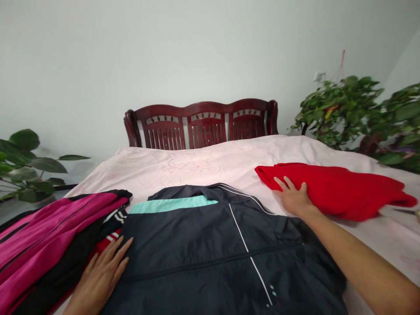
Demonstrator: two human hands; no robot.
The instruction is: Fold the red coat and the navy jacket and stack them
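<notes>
A dark navy jacket (197, 236) with a turquoise band and white piping lies spread in front of me, its zip line running sideways. My left hand (101, 271) rests with fingers stretched out at the jacket's left edge, beside a pile of clothes. On top of that pile is a magenta and black jacket (62, 227); red and navy striped fabric (111, 236) shows beneath it. At the right, my right hand (293, 197) has its fingers spread against the left end of a folded red garment (337, 188). Neither hand grips anything.
A pale pink sheet (183, 168) covers the broad surface under the clothes. Behind it stands a dark red wooden backrest (206, 124) against the wall. Leafy plants (344, 109) stand at the right, and another plant (29, 166) is at the left. A wall socket (319, 77) shows at upper right.
</notes>
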